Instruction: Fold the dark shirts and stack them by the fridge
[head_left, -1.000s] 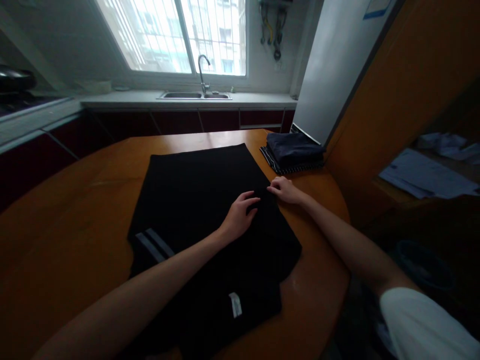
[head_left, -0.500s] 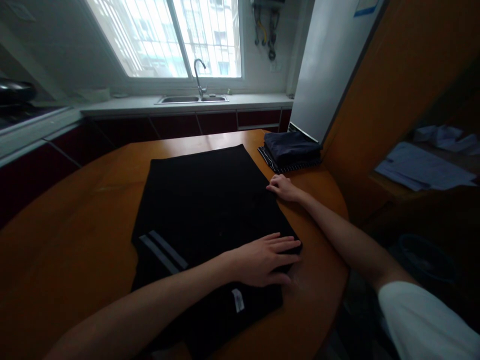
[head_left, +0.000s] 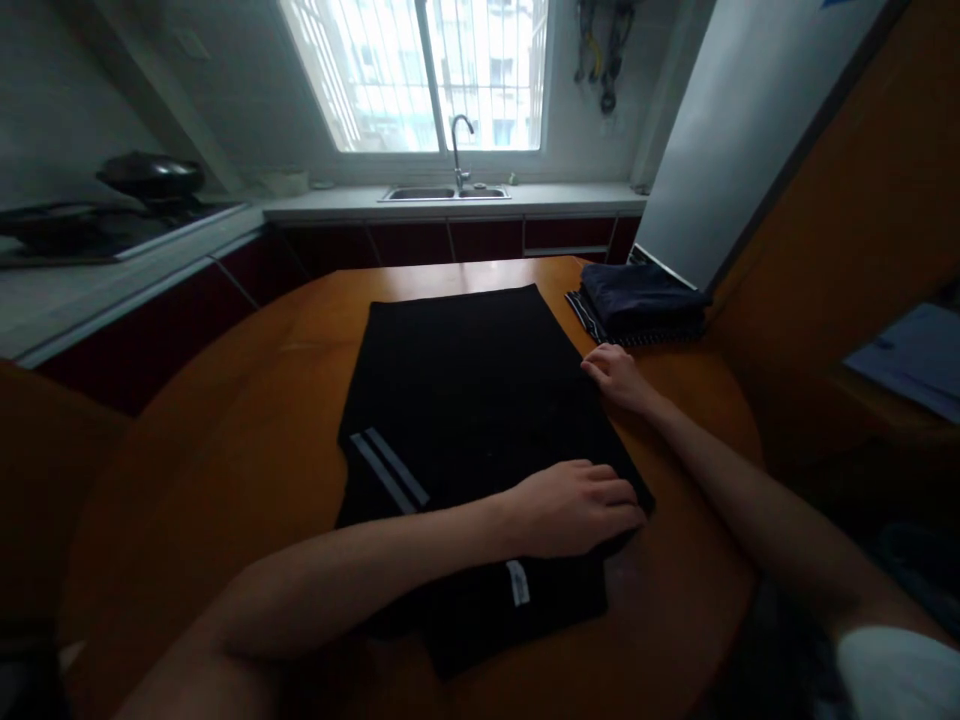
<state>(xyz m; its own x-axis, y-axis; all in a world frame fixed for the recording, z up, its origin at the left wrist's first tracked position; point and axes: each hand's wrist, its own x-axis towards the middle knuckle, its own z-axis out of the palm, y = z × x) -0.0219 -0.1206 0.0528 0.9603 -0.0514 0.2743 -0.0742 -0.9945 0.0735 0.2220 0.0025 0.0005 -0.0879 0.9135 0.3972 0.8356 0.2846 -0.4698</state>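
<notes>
A black shirt [head_left: 465, 390] lies spread on the wooden table, with two grey stripes [head_left: 390, 470] on its left part and a white label [head_left: 518, 583] near its close end. My left hand [head_left: 577, 508] reaches across it, its fingers curled closed on the cloth by the near right corner; the fingertips are partly hidden. Farther up the right edge, my right hand [head_left: 619, 378] holds the shirt's border between thumb and bent fingers.
A stack of folded dark clothes [head_left: 641, 300] sits at the table's far right. Beyond the wooden table [head_left: 225, 450] are a counter with a sink [head_left: 420, 194], a faucet [head_left: 457, 150] and a stove with a wok [head_left: 150, 175]. A tall pale cabinet or fridge [head_left: 750, 140] stands right.
My left hand's fingers, spread flat before, have curled closed on the shirt's near right corner. My right hand stays at the right edge. The whole view has swung to the left.
</notes>
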